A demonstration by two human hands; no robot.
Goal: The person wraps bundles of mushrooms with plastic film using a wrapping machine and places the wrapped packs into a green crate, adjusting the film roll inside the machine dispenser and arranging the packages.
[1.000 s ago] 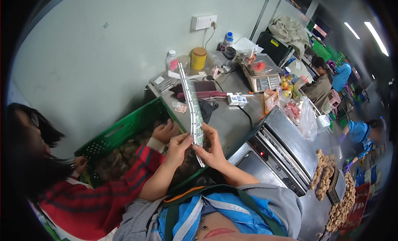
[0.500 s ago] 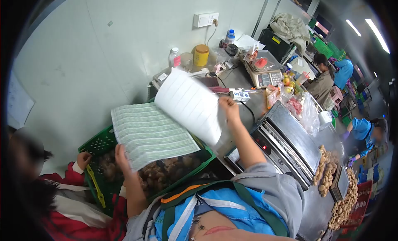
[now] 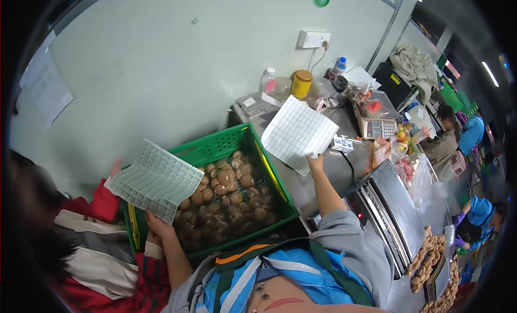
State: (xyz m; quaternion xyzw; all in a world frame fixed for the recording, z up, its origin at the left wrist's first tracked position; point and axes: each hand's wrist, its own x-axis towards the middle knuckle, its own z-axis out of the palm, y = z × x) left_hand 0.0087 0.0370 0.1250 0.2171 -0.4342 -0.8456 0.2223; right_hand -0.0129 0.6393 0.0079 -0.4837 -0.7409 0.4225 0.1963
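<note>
My left hand [image 3: 160, 227] grips the lower corner of a sheet of printed labels [image 3: 156, 175], held tilted over the left part of a green crate [image 3: 215, 140]. Brown mushrooms [image 3: 223, 178] fill much of the crate and look wet. Out to the right, my right hand [image 3: 315, 163] pinches the lower right edge of a white gridded sheet [image 3: 299, 131], which is over the metal table [image 3: 291, 186] beside the crate. The two sheets are apart from each other.
A person in a red sleeve [image 3: 102, 202] stands close on the left, by the crate. On the table are a digital scale [image 3: 377, 128], a yellow jar [image 3: 301, 84], a small box [image 3: 342, 144], a sealing machine [image 3: 377, 205] and a heap of mushrooms [image 3: 428, 254]. Co-workers stand farther right.
The sheets overlapped before and are now separated: the label sheet went left, and the white sheet came down flatter toward the table. More mushrooms show. The camera view has shifted.
</note>
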